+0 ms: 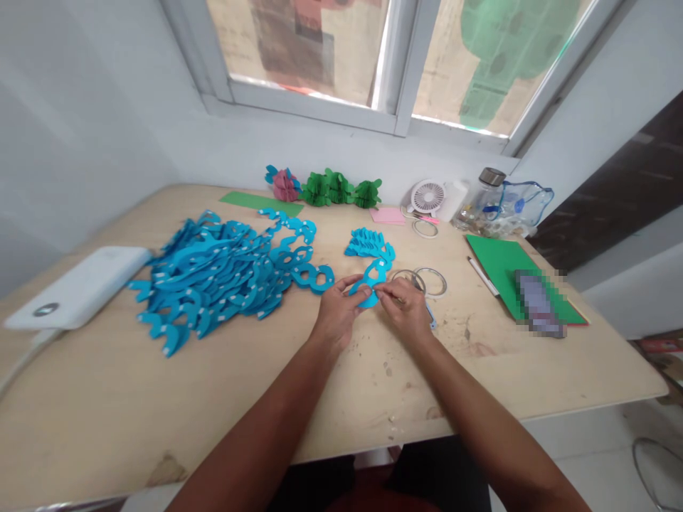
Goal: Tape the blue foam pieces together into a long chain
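Between my hands is a curved blue paper cutout [368, 295] with small white patches on it. My left hand [340, 309] is closed on its left side, thumb on top. At its right edge my right hand [404, 302] pinches with thumb and forefinger; whatever lies between those fingertips is too small to make out. Just beyond, a row of folded blue paper pieces [366, 243] reaches toward the cutout. To the left of my hands spreads a large heap of similar blue paper cutouts [229, 259], many with white patches.
Tape rolls [431, 282] lie just beyond my right hand. A white power bank [80, 284] is at the left. Green paper [496, 267] lies on the right. Along the wall stand green paper shapes [339, 188], a small fan [427, 198] and a bottle [489, 188].
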The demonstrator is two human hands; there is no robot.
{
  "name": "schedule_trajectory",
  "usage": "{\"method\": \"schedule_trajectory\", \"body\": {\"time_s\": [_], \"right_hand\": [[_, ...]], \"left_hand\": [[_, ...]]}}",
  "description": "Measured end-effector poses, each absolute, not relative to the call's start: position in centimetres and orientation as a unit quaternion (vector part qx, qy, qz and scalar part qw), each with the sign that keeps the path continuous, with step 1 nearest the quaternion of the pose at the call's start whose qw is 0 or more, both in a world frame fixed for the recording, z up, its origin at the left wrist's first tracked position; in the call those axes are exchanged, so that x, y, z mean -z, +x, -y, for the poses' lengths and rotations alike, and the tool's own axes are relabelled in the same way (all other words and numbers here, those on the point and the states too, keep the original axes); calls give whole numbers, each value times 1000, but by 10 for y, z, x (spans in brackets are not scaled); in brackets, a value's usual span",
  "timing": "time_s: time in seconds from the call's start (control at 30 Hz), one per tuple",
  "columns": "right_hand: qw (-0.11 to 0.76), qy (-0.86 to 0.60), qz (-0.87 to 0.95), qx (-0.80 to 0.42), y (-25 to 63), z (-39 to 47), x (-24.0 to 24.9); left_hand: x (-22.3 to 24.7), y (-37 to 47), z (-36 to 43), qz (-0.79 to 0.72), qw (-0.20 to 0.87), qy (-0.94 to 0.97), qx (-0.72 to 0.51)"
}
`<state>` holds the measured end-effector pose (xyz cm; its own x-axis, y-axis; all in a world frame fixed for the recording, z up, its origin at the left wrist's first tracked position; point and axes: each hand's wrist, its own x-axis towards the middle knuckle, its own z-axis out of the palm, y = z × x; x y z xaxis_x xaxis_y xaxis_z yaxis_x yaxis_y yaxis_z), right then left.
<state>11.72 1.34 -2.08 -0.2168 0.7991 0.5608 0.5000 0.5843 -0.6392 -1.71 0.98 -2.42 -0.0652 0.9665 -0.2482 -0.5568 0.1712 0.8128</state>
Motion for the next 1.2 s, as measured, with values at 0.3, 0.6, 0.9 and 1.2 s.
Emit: {"method": "schedule_trajectory", "body": {"time_s": [0.3,0.6,0.9,1.2], "right_hand": [[428,-407,803,-78,116,-12,24],[356,-393,847,42,115,-11,24],[342,-417,835,107,113,-8,22],[443,-516,680,-274,120,-20,31]], "left_hand": [[25,-18,-9,-413,636,223,-613],[23,-17,-10,-445,591,208,-640],[24,-16,-11,-456,560,217,-657],[28,-14,-12,-483,528,270,-645]]}}
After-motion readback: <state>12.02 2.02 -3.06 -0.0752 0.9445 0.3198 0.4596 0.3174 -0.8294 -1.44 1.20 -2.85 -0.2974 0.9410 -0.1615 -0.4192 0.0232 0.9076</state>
